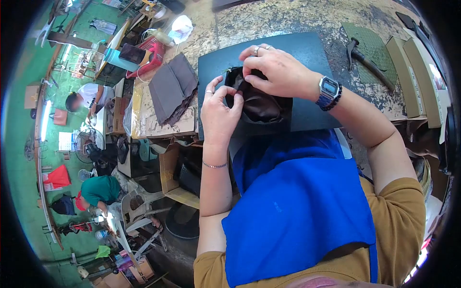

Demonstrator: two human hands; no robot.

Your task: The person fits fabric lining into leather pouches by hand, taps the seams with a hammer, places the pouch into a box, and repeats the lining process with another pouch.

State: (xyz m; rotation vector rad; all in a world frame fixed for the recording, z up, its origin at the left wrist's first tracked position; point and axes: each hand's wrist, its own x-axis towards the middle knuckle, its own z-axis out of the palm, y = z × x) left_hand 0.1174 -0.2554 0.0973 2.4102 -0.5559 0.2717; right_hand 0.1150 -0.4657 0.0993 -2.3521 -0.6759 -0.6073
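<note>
A dark brown pouch-like piece [261,108], its material bunched and opened at the top, lies on a dark flat board [305,53]. My left hand [222,108] is closed on the left edge of this piece, thumb and fingers pinched together. From above, my right hand [276,69] pinches the upper edge near a small metallic bit at its corner. The inside of the piece is partly shaded, and my fingers hide some of the edge.
Stacked dark fabric pieces [174,89] lie left of the board. A hammer [367,62] rests on a green mat [379,48] at right, beside long cardboard boxes [408,77]. A red basket [152,56] stands at upper left. Two people work at the far left.
</note>
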